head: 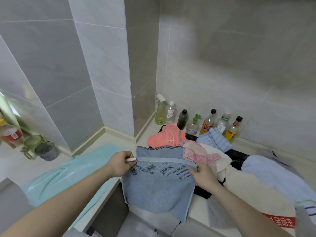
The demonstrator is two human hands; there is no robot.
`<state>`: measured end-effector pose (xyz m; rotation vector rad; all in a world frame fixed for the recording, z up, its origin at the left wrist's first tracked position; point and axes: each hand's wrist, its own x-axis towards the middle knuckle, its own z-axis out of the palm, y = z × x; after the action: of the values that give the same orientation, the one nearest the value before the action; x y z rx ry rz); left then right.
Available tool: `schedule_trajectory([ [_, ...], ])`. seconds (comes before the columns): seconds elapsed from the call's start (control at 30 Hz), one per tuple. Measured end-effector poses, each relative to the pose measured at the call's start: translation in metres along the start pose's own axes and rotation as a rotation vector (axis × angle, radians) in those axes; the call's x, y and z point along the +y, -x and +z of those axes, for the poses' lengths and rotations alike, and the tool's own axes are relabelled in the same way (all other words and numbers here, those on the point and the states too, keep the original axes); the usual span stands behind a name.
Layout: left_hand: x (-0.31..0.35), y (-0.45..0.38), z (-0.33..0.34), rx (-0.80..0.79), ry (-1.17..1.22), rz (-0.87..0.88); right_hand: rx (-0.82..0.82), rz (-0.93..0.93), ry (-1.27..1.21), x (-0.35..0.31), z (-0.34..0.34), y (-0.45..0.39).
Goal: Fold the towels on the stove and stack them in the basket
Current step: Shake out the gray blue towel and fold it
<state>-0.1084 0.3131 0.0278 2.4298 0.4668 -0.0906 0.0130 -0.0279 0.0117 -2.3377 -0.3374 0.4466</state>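
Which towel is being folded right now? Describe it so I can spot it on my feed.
Start at the row of bottles along the back wall, then come down past the towel pile to the counter's front edge. There the left hand and right hand pinch the blue-grey towel by its top corners. Unlike the coral towel and pink towel behind it, it has dark diamond patterns.

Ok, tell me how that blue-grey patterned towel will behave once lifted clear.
The blue-grey patterned towel is probably floppy: it already sags below both hands and drapes over the counter edge. Likely light, since pinches hold it. Hardly slippery, being terry-looking cloth.
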Motion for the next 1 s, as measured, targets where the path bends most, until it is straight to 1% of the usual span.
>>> schedule_trajectory([
  [0.2, 0.001, -0.045, 0.003, 0.015, -0.025, -0.074, 0.047, 0.068, 0.003, 0.001, 0.011, -0.038],
  [0.33, -0.007, -0.081, 0.008, -0.017, -0.048, -0.094, 0.082, 0.144, 0.072, 0.048, 0.038, -0.095],
  [0.4, -0.015, -0.100, 0.012, -0.040, -0.065, -0.094, 0.076, 0.181, 0.101, 0.057, 0.048, -0.113],
  [0.57, -0.029, -0.143, 0.019, -0.095, -0.109, -0.073, 0.112, 0.244, 0.104, -0.005, 0.039, -0.100],
  [0.67, -0.037, -0.165, 0.024, -0.121, -0.114, -0.059, 0.166, 0.253, 0.095, -0.022, 0.039, -0.106],
  [0.77, -0.046, -0.183, 0.032, -0.136, -0.122, -0.066, 0.204, 0.271, 0.070, -0.024, 0.043, -0.117],
  [1.0, -0.060, -0.209, 0.050, -0.183, -0.179, -0.080, 0.200, 0.298, 0.076, -0.021, 0.052, -0.142],
])
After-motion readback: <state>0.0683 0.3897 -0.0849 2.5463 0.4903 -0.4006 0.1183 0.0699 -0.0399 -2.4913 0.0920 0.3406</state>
